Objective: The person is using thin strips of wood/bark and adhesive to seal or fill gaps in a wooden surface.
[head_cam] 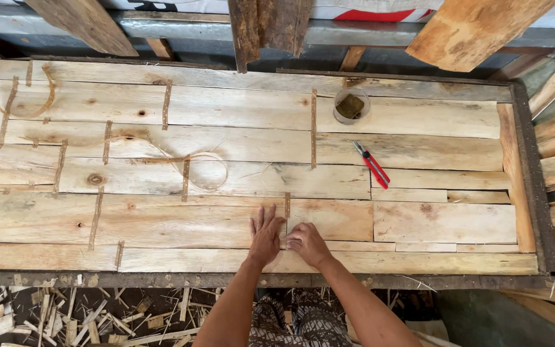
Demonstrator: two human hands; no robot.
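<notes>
A large panel of pale wood planks lies flat in a dark frame, the planks joined by short brown strips. My left hand rests flat on the planks near the front edge, fingers spread, holding nothing. My right hand sits right beside it with the fingers curled down onto a plank, next to a short brown strip across a seam. Whether it pinches anything small is hidden.
Red-handled pliers lie on the planks to the right. A small round container stands at the back. A thin curled strip lies left of centre. Loose boards lean at the far side and right; wood scraps litter the floor.
</notes>
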